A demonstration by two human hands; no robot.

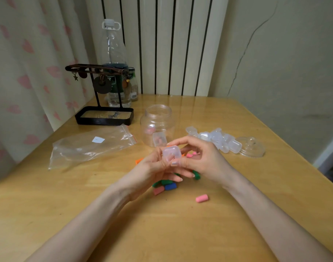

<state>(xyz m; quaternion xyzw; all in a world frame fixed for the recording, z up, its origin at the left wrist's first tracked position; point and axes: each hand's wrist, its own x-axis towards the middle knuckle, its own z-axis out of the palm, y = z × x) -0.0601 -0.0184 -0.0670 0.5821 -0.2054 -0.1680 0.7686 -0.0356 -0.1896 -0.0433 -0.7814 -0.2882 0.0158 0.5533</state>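
Left grip (152, 167): fingers curled, tips pinching the left end of the small case (172, 153). Right grip (205, 159): thumb and fingers pinching the right end of the same case.

The small case is held clear above the surface (180, 233), just in front of the jar (157, 125). Its long axis runs roughly left to right, and a broad face is turned up toward the camera. It is a box of translucent, smooth plastic with rounded corners. Whether its lid is latched cannot be told.

Below the hands lie short foam cylinders, matte: a blue plug (170, 186), a green plug (196, 174) and, apart, a pink plug (202, 198) on its side.

The jar is clear plastic, upright and open. To the right lie a heap of similar cases (218, 139) and a clear round lid (251, 146). To the left lies a flat, crinkled zip bag (91, 146).
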